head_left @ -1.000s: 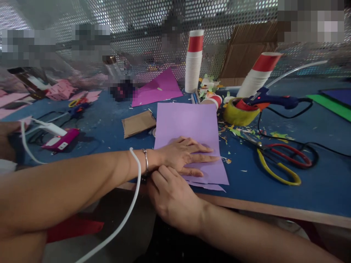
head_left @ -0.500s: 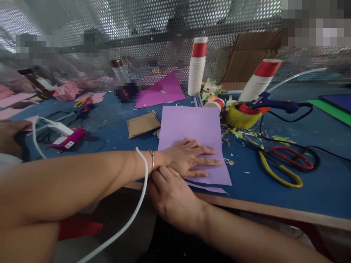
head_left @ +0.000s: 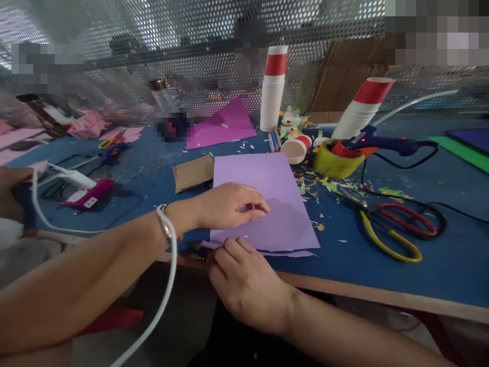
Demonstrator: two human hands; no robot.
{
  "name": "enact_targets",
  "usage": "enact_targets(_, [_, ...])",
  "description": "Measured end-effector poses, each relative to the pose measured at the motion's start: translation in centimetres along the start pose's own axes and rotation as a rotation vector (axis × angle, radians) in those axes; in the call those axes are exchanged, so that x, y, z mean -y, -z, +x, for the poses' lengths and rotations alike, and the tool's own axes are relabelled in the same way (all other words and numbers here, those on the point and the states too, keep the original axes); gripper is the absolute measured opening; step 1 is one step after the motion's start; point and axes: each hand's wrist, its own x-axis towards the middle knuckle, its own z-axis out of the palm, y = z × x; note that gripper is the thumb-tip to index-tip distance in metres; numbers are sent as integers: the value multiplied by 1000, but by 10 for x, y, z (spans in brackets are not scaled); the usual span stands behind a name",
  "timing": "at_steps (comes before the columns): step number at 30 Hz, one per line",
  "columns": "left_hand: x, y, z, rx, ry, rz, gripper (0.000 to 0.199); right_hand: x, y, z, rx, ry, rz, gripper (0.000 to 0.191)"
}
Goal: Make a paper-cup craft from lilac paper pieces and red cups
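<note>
On the blue tabletop point(head_left: 385, 278), the lilac paper sheet point(head_left: 252, 173), likely light, creasable and best held by opposite edges, lies below the empty, half-curled left hand point(head_left: 229, 205), the bent right hand point(head_left: 246, 280) hiding any grip.

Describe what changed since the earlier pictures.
The left hand, earlier spread flat on the purple sheet, has curled and drawn leftward. The sheet's far edge shifted left, baring more of the tipped paper cup. The right hand stays by the near edge; scissors unmoved.

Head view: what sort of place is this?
Probably a craft workspace: a light-purple rectangular paper sheet, red-and-yellow-handled metal scissors and a dark-blue plastic glue gun on a blue tabletop.
</note>
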Motion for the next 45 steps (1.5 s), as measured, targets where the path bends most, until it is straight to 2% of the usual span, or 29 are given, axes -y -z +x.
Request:
enact_targets(2, [-4, 3, -13, -4, 85, 36, 16, -1, 4, -4, 13, -9, 26, 20])
enact_targets(5, [-8, 2, -29, 83, 173, 8, 15, -3, 13, -15, 31, -19, 77, 23])
enact_targets(8, [-11, -1, -41, 109, 179, -50, 17, -9, 25, -28, 18, -40, 114, 28])
enact_targets(10, [-12, -2, -46, 100, 173, -80, 18, -14, 32, -36, 20, -106, 104, 30])
enact_targets(13, [-16, -6, -49, 86, 201, -81, 17, -20, 38, -43, 41, -209, 62, 27])
enact_targets(17, [-25, -15, -45, 103, 205, -25, 19, -26, 42, -45, 23, -238, 35, 28])
enact_targets(22, [-32, -26, -42, 56, 178, 81, 8, -30, 44, -44, -74, -250, -79, 25])
enact_targets(26, [-30, -28, -45, -24, 278, -26, 5, -28, 46, -49, -164, -243, -79, 23])
enact_targets(28, [-27, -26, -47, -35, 333, -147, 12, -26, 46, -49, -134, -217, -43, 20])
enact_targets(31, [-23, -22, -49, -10, 354, -304, 24, -23, 44, -46, -10, -174, 13, 15])
enact_targets(35, [-19, -16, -49, 25, 308, -285, 24, -19, 36, -40, 110, -125, 34, 12])
enact_targets(40, [-17, -13, -49, 164, 323, -279, 23, -14, 26, -34, 141, -165, -10, 11])
enact_targets(45, [-16, -7, -47, 221, 359, -227, 12, -9, 22, -28, 134, -185, -63, 16])
